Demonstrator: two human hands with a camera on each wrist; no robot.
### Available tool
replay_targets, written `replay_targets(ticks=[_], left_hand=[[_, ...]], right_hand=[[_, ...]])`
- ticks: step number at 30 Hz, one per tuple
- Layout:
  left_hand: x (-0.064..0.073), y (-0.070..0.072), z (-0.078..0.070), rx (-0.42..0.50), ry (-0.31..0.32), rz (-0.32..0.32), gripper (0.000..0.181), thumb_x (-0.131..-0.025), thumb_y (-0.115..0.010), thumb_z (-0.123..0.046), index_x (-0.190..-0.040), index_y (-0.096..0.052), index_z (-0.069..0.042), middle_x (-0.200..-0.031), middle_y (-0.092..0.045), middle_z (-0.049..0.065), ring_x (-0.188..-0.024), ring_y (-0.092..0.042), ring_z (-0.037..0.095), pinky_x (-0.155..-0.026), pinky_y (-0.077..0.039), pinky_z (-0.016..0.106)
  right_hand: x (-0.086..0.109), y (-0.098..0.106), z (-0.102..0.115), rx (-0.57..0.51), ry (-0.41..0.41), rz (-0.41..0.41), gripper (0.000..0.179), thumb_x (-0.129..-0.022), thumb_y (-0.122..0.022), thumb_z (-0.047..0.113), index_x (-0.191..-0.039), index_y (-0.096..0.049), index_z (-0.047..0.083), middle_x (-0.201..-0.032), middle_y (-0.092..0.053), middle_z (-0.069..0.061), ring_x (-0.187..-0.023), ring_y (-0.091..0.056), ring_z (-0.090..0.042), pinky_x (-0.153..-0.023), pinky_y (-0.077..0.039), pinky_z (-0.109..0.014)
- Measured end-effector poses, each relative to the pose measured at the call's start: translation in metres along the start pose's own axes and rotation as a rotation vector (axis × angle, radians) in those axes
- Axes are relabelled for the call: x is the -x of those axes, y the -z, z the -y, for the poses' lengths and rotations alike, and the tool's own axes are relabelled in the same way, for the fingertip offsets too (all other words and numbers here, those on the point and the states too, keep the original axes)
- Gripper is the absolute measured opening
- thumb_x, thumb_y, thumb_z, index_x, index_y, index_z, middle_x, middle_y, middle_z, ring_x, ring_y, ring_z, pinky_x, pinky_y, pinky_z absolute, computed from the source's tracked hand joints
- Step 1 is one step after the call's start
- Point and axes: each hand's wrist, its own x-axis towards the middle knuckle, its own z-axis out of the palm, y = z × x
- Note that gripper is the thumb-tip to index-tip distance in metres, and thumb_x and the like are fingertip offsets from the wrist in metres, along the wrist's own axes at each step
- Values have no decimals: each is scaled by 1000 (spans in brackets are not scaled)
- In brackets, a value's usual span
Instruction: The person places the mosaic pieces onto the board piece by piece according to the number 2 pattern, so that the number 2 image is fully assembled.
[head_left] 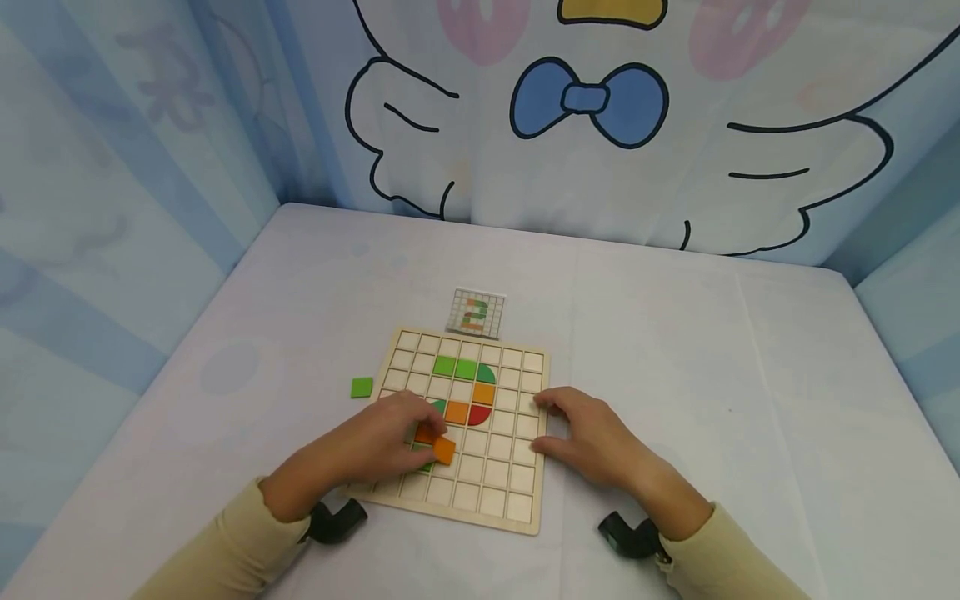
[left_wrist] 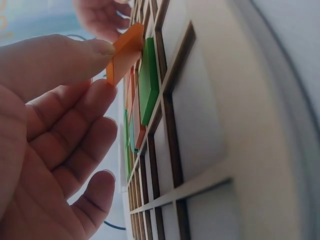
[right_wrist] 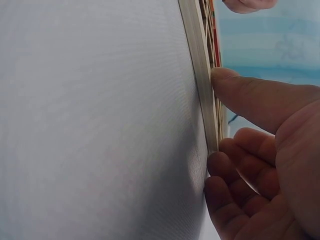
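Between thumb and fingertips, my left hand (head_left: 386, 437) pinches an orange square tile (head_left: 444, 451), tilted on edge close over the wooden grid board (head_left: 495, 502). In the left wrist view a green tile (left_wrist: 148, 82) sits in the grid just beyond the orange one. On the board lie two light green squares (head_left: 455, 367), a dark green quarter-round tile (head_left: 486, 373), orange squares (head_left: 483, 393) and a red quarter-round tile (head_left: 479, 414). My left fingers partly cover other tiles. At the board's right edge, my right hand (head_left: 592, 437) rests thumb and fingertips, fingers loosely bent.
A loose green square tile (head_left: 362, 387) lies left of the board on the white tabletop (head_left: 675, 350). Behind the board is a small pattern card (head_left: 476, 314) showing a coloured figure on a grid. A printed curtain (head_left: 585, 183) stands along the table's back edge.
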Motion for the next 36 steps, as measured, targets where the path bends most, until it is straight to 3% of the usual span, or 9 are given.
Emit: replay_targets(ticks=[6,30,36], left_hand=[[1,-1,-3,10,22,24,17,-85,-80,-15,-99,-71,-15,-93,-61,-11,-90,-54,11,-85,-51,34],[4,-11,-1,-7,-28,30,16,-86,-77,-13,-100,-70,-16,-95,-61,-13,-93,-52,11,-89,-47,37],[4,-6,-2,15,18,26,24,-85,-80,-17,-106,-71,-14,-100,-62,-10,-97,-54,12,-91,-48,38]], right_hand=[[0,0,0,2,-6,3,53,-87,-79,20,-131,-58,0,-125,-62,-10,-111,-61,-25,-97,-48,-46],[1,2,2,1,5,2,52,-88,-78,24,-131,-59,1,-126,-62,-9,-111,-61,-25,-97,-48,-47],[1,2,1,0,11,1,52,-89,-78,24,-131,-59,1,-125,-62,-9,-110,-61,-25,-96,-48,-47]])
